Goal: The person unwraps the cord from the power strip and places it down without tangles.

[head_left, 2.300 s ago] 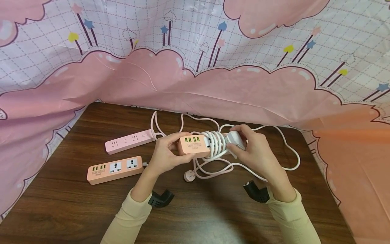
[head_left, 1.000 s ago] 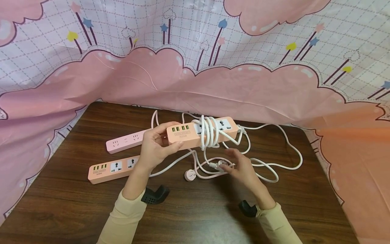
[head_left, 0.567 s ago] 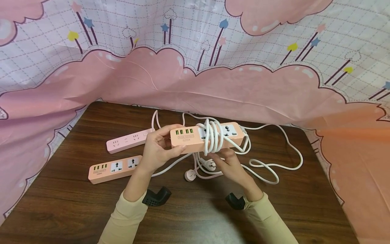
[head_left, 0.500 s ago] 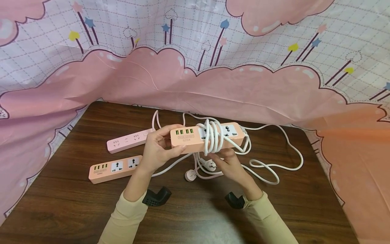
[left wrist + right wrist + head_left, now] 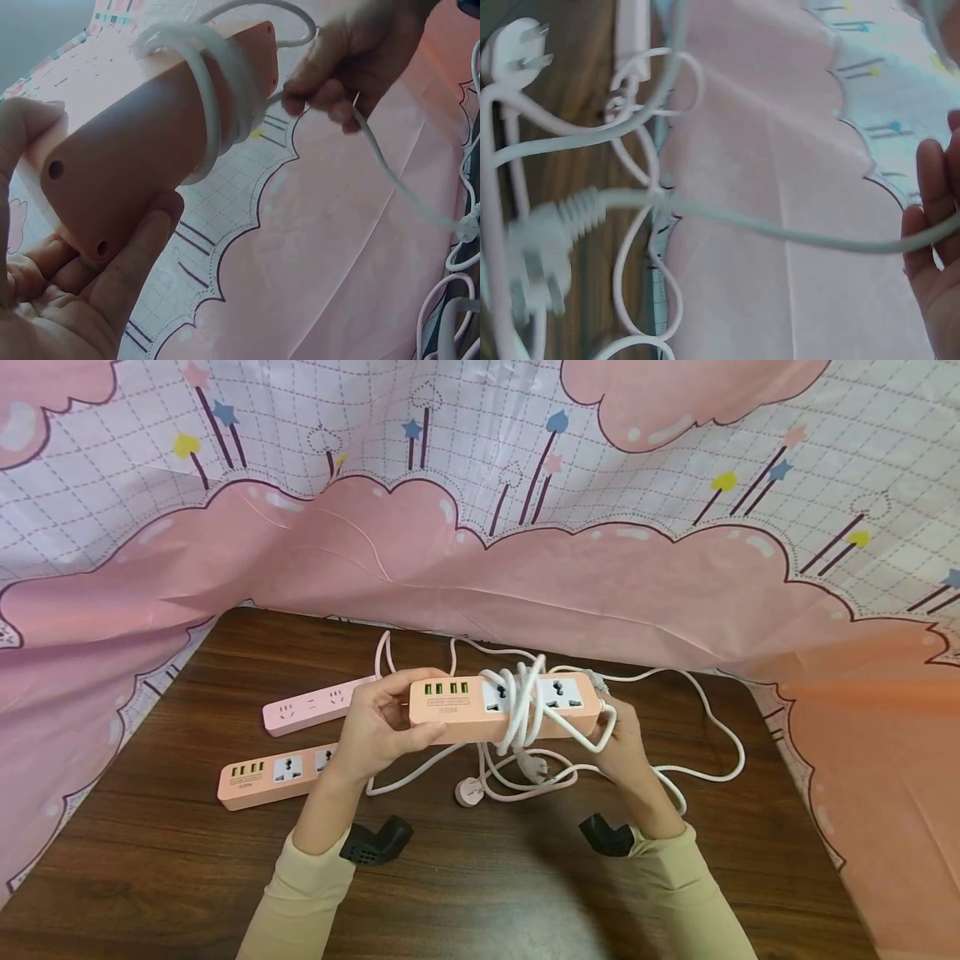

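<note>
My left hand [image 5: 378, 727] grips the left end of a peach power strip [image 5: 450, 727], raised off the table with its USB ports and sockets facing up. White cord [image 5: 521, 718] winds in several uneven turns round the strip's middle, and a loop sticks out at its right end. Behind that end is my right hand [image 5: 624, 743], its fingers partly hidden. In the left wrist view the right hand [image 5: 337, 82] pinches the white cord just past the turns. The cord's free length runs to a white plug [image 5: 540, 262], blurred in the right wrist view.
A pink power strip [image 5: 311, 710] and a second peach power strip [image 5: 270, 781] lie at the left of the dark wooden table [image 5: 465, 893]. Loose cords [image 5: 720, 772] and a round pink plug [image 5: 469, 792] lie mid-table and right. Patterned cloth [image 5: 480, 560] hangs behind.
My right hand let go of the white plug, reached beneath the strip, then moved right behind its end with the cord. The turns sit looser and the plug now hangs lower.
</note>
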{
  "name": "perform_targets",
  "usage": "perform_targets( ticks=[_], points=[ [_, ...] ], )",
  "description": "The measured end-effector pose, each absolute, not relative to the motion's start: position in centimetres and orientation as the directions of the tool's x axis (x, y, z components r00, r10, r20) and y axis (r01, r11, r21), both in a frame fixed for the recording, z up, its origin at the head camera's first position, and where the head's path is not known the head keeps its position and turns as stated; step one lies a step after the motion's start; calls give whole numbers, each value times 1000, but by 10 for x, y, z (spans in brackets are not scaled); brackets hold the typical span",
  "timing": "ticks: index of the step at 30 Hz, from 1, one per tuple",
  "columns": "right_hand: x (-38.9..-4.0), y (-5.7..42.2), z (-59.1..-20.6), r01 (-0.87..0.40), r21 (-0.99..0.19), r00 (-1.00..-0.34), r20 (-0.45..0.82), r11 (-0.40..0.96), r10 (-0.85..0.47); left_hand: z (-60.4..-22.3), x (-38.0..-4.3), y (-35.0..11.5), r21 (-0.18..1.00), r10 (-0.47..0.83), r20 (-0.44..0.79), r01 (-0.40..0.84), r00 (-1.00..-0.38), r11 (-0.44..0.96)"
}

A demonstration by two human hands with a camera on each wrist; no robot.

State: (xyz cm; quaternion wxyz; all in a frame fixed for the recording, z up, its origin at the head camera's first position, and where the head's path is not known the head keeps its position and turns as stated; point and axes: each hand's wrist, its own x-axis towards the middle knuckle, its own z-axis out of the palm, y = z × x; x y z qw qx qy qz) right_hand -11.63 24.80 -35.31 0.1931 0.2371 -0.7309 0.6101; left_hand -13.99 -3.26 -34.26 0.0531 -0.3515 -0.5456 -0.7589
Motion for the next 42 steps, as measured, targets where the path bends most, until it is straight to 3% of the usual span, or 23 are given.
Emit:
perform_targets(
  ticks=[3, 8, 15, 17, 21, 24, 30, 37, 42],
  points=[
    [-116, 254, -345, -591, -806, -807, 588, 41, -54, -343, -141, -35, 794, 302, 587, 463, -751, -394],
    [-106, 260, -329, -590, -807, -807, 590, 11, 20, -343, -143, -40, 790, 275, 580, 447, -767, -420],
    [-97, 282, -330, -713, -674, -689, 725, -193, 12, -339, -144, -48, 778, 200, 586, 475, -785, -411],
    [-93, 289, -331, -715, -670, -681, 732, -200, -18, -338, -146, -51, 772, 173, 585, 479, -792, -417],
    [-83, 307, -333, -666, -740, -724, 672, -93, -156, -336, -148, -56, 758, 138, 595, 494, -792, -426],
    [-77, 320, -337, -623, -778, -762, 581, 79, -288, -335, -150, -59, 743, 122, 608, 508, -785, -436],
    [-70, 335, -339, -557, -658, -824, 362, 506, -436, -332, -151, -61, 727, 95, 623, 531, -776, -435],
    [-70, 328, -351, -490, -571, -853, 157, 659, -498, -332, -149, -58, 738, 107, 603, 502, -791, -450],
    [-79, 321, -369, -483, -513, -853, 95, 709, -513, -334, -148, -54, 743, 124, 599, 492, -791, -453]
  ],
)
